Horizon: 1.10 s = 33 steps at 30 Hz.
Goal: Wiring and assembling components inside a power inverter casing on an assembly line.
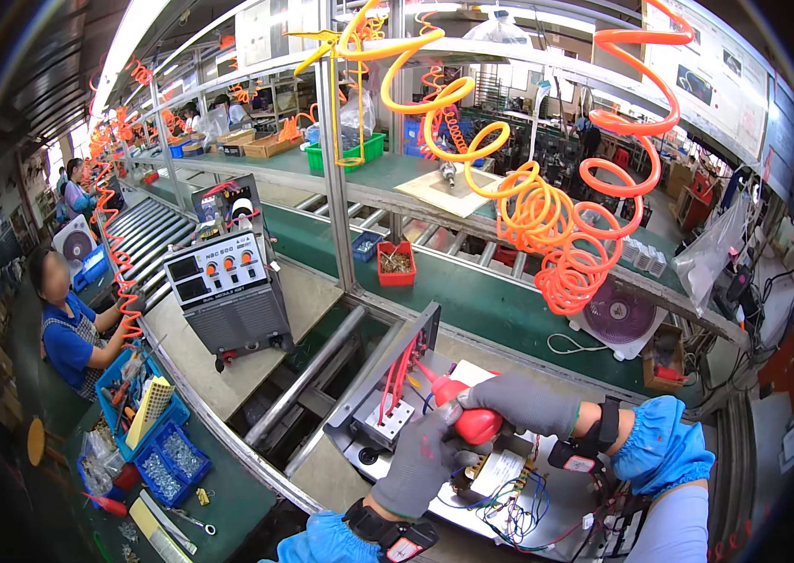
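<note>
My right hand [533, 405], in a grey glove, is closed around a red bulb-shaped tool [479, 426] with a narrow front end. That end points up and left, toward the panel of an opened machine chassis [387, 399]. My left hand [414, 469], also gloved, is closed with its fingertips against the tool's near side; whatever lies between them is hidden. Just left of the tool, red cables [398, 379] run down to a pale terminal block [391, 424]. Below my hands are a boxy component [498, 472] and loose coloured wires [528, 507].
A finished-looking machine [228, 281] stands on the roller conveyor to the left. Blue bins of hardware [172, 462] and a wrench [195, 522] lie at lower left. Coiled orange air hoses [570, 253] hang ahead. A co-worker in blue [73, 338] is at far left.
</note>
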### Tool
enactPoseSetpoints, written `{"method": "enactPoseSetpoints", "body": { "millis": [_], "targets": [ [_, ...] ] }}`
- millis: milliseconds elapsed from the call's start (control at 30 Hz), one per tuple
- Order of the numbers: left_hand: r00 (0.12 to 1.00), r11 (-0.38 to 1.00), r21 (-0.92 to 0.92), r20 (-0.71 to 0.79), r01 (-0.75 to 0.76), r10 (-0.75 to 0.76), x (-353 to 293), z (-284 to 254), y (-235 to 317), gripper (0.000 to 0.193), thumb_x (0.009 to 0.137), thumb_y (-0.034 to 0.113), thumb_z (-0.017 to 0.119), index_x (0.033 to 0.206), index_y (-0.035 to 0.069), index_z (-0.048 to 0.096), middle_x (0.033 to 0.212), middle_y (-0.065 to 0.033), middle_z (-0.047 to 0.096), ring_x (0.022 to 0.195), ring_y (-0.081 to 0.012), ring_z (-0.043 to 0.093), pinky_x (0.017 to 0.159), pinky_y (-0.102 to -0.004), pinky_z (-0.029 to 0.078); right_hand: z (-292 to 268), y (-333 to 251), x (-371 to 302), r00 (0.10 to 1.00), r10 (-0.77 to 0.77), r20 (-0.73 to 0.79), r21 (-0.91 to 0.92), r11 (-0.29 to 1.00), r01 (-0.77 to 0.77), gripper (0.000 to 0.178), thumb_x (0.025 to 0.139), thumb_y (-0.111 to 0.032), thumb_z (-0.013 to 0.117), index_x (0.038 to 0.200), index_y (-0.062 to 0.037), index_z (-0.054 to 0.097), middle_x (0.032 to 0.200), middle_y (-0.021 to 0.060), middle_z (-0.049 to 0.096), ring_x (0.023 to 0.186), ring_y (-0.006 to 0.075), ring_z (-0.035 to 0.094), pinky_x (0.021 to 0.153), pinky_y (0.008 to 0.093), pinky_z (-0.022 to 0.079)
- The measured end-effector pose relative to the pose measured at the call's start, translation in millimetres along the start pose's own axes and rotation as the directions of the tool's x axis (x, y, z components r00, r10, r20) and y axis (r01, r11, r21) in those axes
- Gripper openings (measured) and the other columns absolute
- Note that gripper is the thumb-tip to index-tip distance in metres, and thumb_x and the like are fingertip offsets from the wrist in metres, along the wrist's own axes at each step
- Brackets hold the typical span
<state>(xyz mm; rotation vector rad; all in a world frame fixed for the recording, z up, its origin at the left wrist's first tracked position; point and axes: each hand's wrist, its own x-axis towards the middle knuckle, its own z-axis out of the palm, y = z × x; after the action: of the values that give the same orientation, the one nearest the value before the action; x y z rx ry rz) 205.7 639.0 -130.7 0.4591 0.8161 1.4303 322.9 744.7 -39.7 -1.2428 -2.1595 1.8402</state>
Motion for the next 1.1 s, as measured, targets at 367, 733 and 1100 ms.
{"method": "enactPoseSetpoints", "body": {
  "millis": [367, 733, 1100],
  "targets": [
    [1.000, 0.998, -0.054, -0.025, -0.019, 0.018, -0.4, -2.1, -7.0, 0.041, 0.098, 0.033, 0.046, 0.123, 0.001, 0.048, 0.102, -0.0138, 0.064, 0.079, -0.0182, 0.065, 0.059, -0.0246, 0.047, -7.9, 22.6, 22.8, 0.992, 0.053, 0.117, -0.031, 0.998, -0.049, 0.037, 0.085, -0.041, 0.061, 0.100, -0.0067, 0.062, 0.077, 0.0043, 0.060, 0.059, 0.0111, 0.058, 0.048, 0.0242, 0.046],
    [0.993, 0.940, 0.333, 0.070, 0.067, -0.096, -40.3, 12.8, 7.4, 0.033, 0.098, 0.022, 0.050, 0.122, -0.001, 0.051, 0.096, -0.0148, 0.065, 0.079, -0.0222, 0.068, 0.065, -0.0306, 0.055, -17.0, 27.7, -17.3, 0.919, 0.206, 0.337, -0.135, 0.976, -0.170, 0.054, 0.084, -0.061, 0.060, 0.086, -0.0076, 0.061, 0.061, -0.0001, 0.057, 0.044, 0.0076, 0.050, 0.042, 0.0214, 0.040],
    [0.663, -0.535, 0.716, 0.135, 0.448, 0.736, -4.4, -0.4, 36.1, 0.030, 0.084, 0.029, 0.064, 0.096, 0.001, 0.059, 0.085, -0.0133, 0.056, 0.069, -0.0287, 0.063, 0.056, -0.0373, 0.053, -46.7, 70.6, -67.6, 0.991, -0.026, 0.128, 0.195, 0.981, 0.001, 0.055, 0.082, -0.051, 0.065, 0.110, -0.0040, 0.056, 0.074, 0.0021, 0.056, 0.056, 0.0085, 0.053, 0.049, 0.0221, 0.040]
  ]
}}
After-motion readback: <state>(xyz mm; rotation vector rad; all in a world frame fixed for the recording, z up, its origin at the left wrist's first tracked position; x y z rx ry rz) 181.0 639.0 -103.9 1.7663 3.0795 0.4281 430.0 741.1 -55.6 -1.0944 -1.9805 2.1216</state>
